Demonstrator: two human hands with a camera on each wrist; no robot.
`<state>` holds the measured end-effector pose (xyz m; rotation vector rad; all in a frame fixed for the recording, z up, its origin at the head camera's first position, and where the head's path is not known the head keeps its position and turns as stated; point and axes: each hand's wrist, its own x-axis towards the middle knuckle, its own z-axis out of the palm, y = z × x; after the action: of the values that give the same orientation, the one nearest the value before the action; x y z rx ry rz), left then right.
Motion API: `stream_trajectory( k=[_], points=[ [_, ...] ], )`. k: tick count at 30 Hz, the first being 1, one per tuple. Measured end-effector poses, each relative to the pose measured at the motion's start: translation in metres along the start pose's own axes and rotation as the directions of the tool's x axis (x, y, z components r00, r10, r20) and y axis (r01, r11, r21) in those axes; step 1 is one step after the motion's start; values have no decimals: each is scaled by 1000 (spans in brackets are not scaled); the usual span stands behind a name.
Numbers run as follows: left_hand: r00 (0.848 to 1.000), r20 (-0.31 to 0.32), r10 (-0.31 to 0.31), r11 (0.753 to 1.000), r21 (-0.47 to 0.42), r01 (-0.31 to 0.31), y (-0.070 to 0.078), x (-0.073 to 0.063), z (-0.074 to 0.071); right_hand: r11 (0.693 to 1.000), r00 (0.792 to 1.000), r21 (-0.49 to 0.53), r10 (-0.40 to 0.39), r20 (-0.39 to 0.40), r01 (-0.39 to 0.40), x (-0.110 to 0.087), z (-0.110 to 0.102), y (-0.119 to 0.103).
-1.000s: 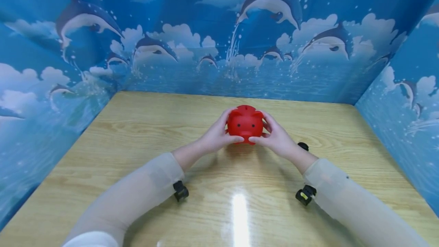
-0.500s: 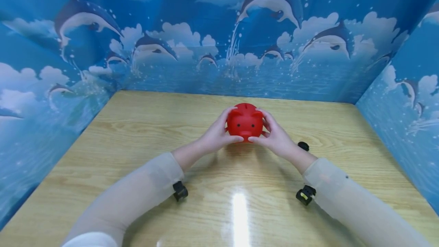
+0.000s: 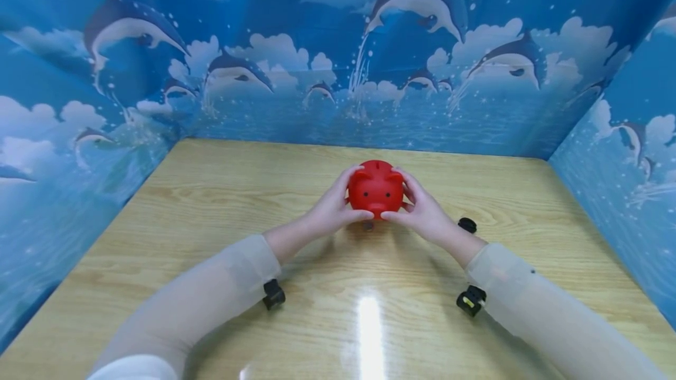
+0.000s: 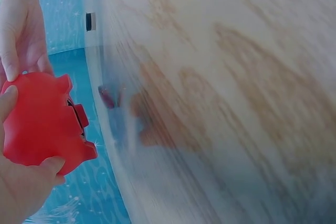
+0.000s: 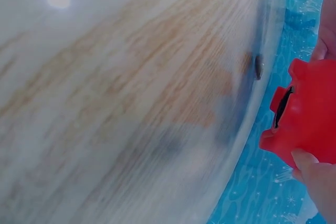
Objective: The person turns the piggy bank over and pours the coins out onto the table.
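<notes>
A red piggy bank with two dark eyes faces me, lifted off the wooden table. My left hand grips one side and my right hand the other, thumbs near its snout. In both wrist views a dark hole shows in its underside between the feet. Just below the piggy bank is a small brownish, coin-like disc; the left wrist view shows this disc tilted near the table, and whether it touches the surface I cannot tell.
A black round cap-like piece lies on the table beside my right forearm. Black wrist cameras hang under the sleeves. A blue dolphin-print curtain stands along the back and sides of the table.
A small brownish disc has appeared beneath the piggy bank. Both hands raised the piggy bank slightly, then shifted it a little down and left, keeping their grip.
</notes>
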<state>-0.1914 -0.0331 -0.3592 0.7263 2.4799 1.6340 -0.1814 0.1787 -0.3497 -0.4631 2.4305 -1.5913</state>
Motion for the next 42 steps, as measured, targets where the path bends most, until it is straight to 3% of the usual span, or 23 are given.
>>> stream_trajectory(
  k=[13,21,28,31,37,42],
  points=[
    [997,44,-62,997,41,60,1,1,-3,1000,1000,13,10,-14,-10,0,1,2],
    [997,68,-33,998,-57,37,1,0,-7,1000,999,0,-5,-53,5,-3,3,-2],
    [980,123,-154,979,-118,169,3,2,-12,996,997,16,83,-7,-83,-2,-2,-8],
    [982,119,-149,980,-113,162,5,3,-13,995,995,13,100,-5,-99,-1,-3,-10],
    [994,71,-82,993,-84,88,8,2,-14,998,997,3,67,-33,-67,-1,-2,-15],
    [982,109,-157,982,-84,167,10,1,-14,994,994,-16,103,-21,-104,-2,-2,-14]
  ],
)
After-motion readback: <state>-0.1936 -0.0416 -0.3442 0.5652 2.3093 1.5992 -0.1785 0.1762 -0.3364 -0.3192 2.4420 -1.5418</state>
